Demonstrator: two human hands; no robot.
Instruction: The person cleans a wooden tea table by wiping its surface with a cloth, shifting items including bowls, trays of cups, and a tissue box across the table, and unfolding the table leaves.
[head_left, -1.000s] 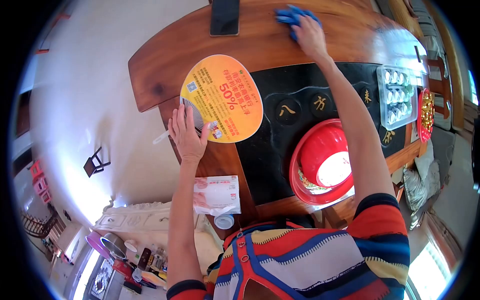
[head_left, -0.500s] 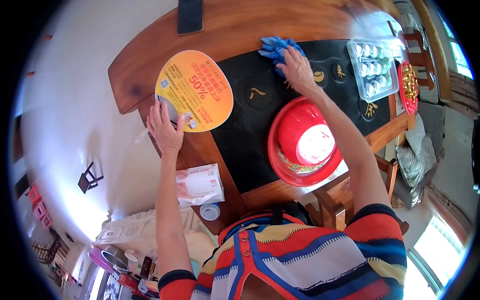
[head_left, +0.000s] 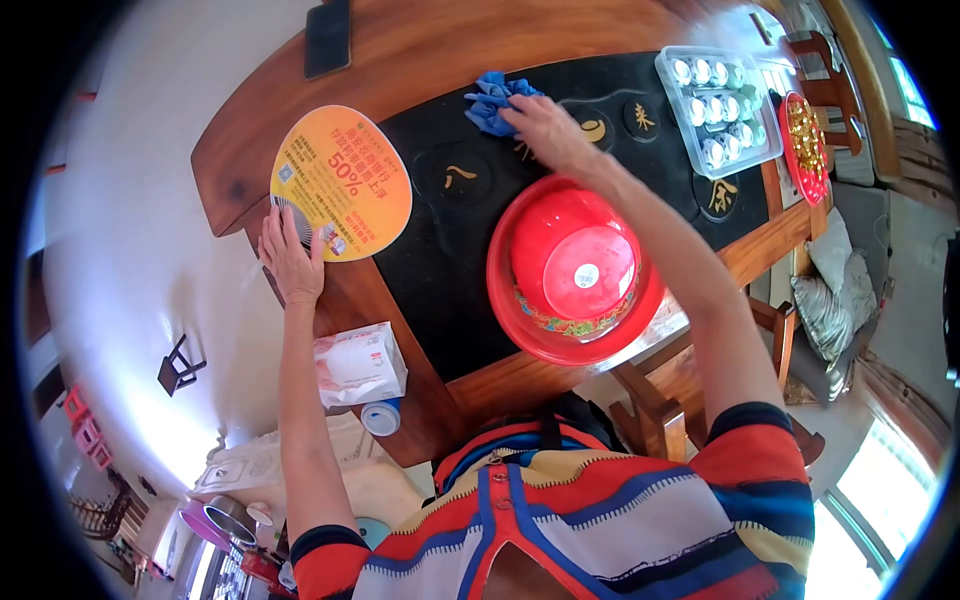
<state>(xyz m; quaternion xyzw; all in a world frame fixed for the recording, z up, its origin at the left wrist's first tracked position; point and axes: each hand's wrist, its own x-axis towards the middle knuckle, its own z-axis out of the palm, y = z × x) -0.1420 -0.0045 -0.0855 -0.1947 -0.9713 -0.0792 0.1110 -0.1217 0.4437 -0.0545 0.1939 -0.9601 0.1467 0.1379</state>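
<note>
My right hand (head_left: 552, 132) reaches over the black table inlay, its fingertips closed on the near right edge of a crumpled blue cloth (head_left: 490, 104). The cloth lies bunched on the inlay, close to its far edge. My left hand (head_left: 290, 262) rests at the table's left edge, fingers stretched out over the base of a yellow-orange hand fan (head_left: 345, 185). The fan lies flat with its printed side up, and my hand hides its handle. Under my right forearm is a red basin (head_left: 500, 290), with a smaller red basin (head_left: 585, 235) upside down inside it.
A clear plastic box (head_left: 718, 112) of small cups and a red tray (head_left: 805, 150) of gold-wrapped pieces stand at the right. A black phone-like slab (head_left: 328, 40) lies at the far left. A tissue pack (head_left: 360, 365) and a can (head_left: 380, 417) sit near my left forearm.
The view has shifted, so the table appears further left. My right hand and the blue cloth have slid slightly left across the inlay. My left hand stays on the fan.
</note>
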